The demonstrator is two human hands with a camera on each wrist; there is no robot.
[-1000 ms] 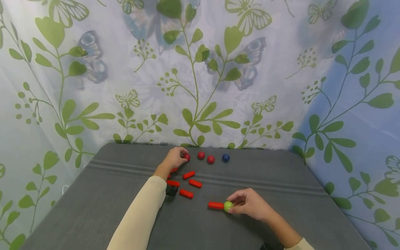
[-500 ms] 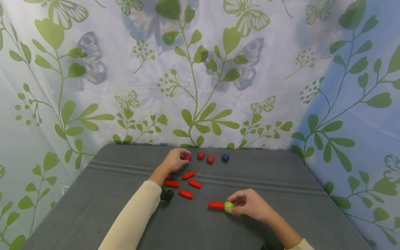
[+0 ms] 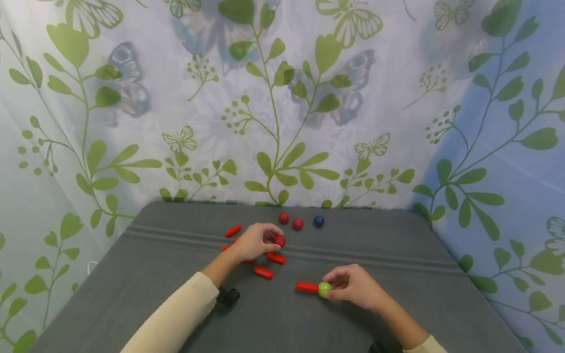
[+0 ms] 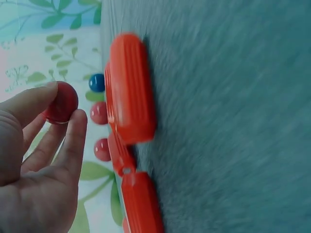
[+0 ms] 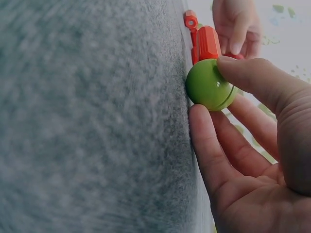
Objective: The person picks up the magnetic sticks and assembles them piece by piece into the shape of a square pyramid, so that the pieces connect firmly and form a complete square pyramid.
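Note:
My left hand pinches a red ball between thumb and fingertips, raised over the table among several red rods. In the left wrist view, the held ball is smooth and round, and a ridged red rod lies close by. On the right, my right hand grips a light green ball by its sides, low at the tabletop. One red rod extends leftward from the green ball, end against it. The right wrist view shows a groove around the green ball.
Two red balls, one at the left and one at the right, sit near the table's back edge beside a blue ball. Loose red rods are scattered around the left forearm. A patterned curtain hangs behind the grey table.
My left hand has lifted the red ball from the back row and brought it nearer and to the right. The right hand still holds the green ball in nearly the same spot.

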